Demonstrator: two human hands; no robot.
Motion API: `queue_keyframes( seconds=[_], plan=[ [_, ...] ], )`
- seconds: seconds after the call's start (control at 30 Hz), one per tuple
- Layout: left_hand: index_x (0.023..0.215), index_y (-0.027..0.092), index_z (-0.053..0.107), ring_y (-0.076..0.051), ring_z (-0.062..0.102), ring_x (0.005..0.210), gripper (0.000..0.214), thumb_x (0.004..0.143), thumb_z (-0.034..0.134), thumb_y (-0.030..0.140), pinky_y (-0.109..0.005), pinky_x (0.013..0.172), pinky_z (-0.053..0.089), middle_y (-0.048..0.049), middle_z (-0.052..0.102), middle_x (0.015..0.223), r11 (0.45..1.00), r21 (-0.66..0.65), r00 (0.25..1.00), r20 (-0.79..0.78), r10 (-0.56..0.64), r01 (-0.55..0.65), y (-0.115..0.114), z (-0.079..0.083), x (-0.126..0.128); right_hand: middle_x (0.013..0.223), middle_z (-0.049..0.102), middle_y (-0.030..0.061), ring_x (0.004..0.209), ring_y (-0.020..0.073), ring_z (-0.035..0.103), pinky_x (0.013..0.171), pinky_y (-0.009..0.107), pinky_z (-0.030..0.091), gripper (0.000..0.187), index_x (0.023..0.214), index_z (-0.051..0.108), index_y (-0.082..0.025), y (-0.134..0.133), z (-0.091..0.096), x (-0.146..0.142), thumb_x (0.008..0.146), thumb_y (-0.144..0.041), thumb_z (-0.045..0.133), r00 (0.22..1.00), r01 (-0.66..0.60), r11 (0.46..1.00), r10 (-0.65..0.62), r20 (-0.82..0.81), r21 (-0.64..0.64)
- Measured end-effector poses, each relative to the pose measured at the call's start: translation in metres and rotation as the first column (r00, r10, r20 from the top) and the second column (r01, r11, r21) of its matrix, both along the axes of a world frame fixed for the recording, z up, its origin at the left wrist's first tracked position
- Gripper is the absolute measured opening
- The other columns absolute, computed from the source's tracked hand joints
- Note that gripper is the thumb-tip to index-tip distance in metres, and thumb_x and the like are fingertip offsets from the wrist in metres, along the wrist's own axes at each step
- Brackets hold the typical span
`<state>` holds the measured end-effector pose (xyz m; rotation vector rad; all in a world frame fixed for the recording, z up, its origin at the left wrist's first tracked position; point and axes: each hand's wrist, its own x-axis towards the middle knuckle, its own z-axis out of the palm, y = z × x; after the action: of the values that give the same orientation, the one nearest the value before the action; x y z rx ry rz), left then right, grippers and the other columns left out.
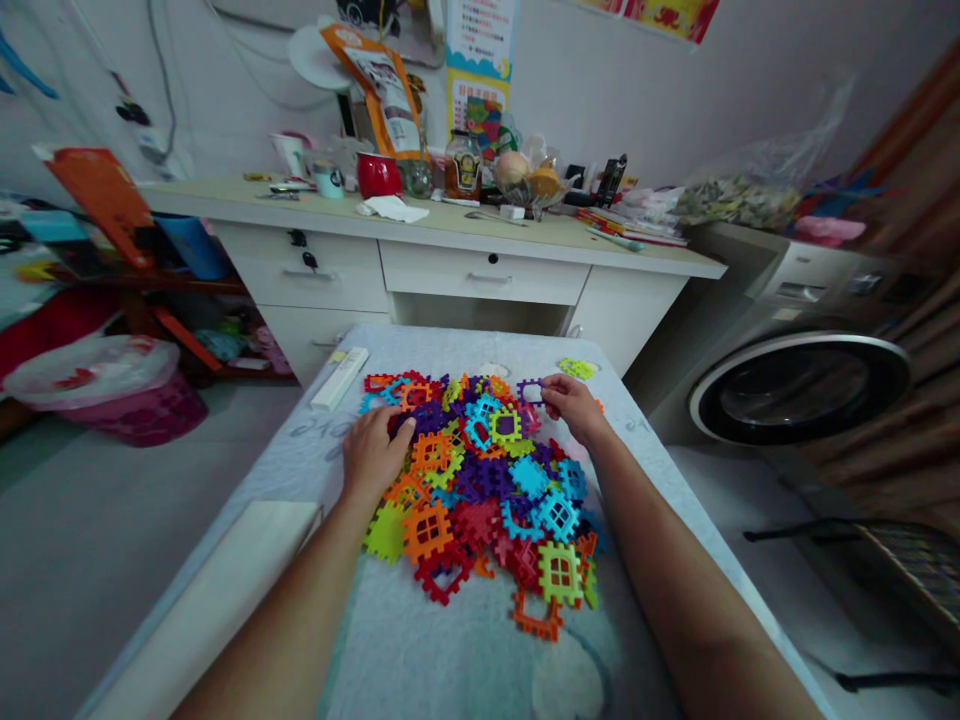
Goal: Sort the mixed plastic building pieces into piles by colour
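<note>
A heap of interlocking plastic tiles point(480, 478) in purple, orange, red, blue and lime green lies spread over the cloth-covered table point(450, 655). At the heap's far right edge, my right hand point(576, 407) pinches a purple square frame tile point(530, 391) between thumb and fingers. My left hand point(375, 452) rests against the left side of the heap. Its thumb stands apart from the curved fingers, and the fingertips are partly hidden among the tiles. Beyond my right hand, a lime green tile point(576, 368) lies by itself on the cloth.
A white box point(340, 379) lies at the table's far left, and a long pale panel point(217, 605) runs along the near left side. Behind stands a white desk point(484, 272) with jars and a red cup point(379, 175). A washing machine point(795, 330) stands right.
</note>
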<state>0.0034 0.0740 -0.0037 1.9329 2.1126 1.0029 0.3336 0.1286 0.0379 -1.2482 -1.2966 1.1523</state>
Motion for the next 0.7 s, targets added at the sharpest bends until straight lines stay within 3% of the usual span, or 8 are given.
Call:
queue_keyframes(
  seconds=[0.23,0.43,0.57,0.7],
  plan=[
    [0.112,0.021,0.064,-0.029,0.058,0.111,0.038,0.090,0.045,0.046,-0.044,0.100,0.042,-0.0099,0.067,0.115,1.000,0.001,1.000,0.005,0.001,-0.001,-0.001,0.000,0.000,0.059,0.056,-0.0050,0.047,0.0089,0.055,0.042,0.018,0.044,0.018,0.086,0.053,-0.018,0.053,-0.002,-0.013,0.074,-0.012,0.066,0.950,0.300,0.942,-0.309,-0.037,-0.151],
    [0.110,0.021,0.064,-0.029,0.058,0.110,0.037,0.090,0.045,0.045,-0.045,0.100,0.042,-0.0097,0.067,0.115,1.000,0.001,1.000,0.005,0.006,-0.006,-0.002,0.003,0.000,0.065,0.060,-0.0018,0.052,0.0106,0.061,0.048,0.021,0.052,0.026,0.098,0.053,-0.016,0.082,-0.004,-0.028,0.078,-0.012,0.068,0.944,0.314,0.924,-0.329,-0.034,-0.220],
    [0.110,0.022,0.064,-0.029,0.058,0.110,0.036,0.090,0.045,0.045,-0.044,0.100,0.042,-0.0093,0.067,0.114,1.000,0.000,1.000,0.010,0.000,0.000,-0.003,0.005,0.001,0.071,0.062,0.0014,0.059,0.0131,0.065,0.053,0.025,0.056,0.030,0.104,0.055,-0.013,0.082,-0.009,-0.027,0.077,-0.011,0.068,0.951,0.300,0.922,-0.310,0.000,-0.245],
    [0.110,0.021,0.064,-0.028,0.058,0.110,0.036,0.090,0.046,0.045,-0.043,0.100,0.042,-0.0093,0.066,0.114,1.000,0.002,1.000,0.014,0.001,-0.001,-0.002,0.002,0.000,0.068,0.061,0.0016,0.054,0.0109,0.061,0.052,0.023,0.052,0.021,0.096,0.061,-0.013,0.076,-0.016,-0.022,0.076,-0.012,0.066,0.950,0.311,0.925,-0.297,0.095,-0.218]
  ],
)
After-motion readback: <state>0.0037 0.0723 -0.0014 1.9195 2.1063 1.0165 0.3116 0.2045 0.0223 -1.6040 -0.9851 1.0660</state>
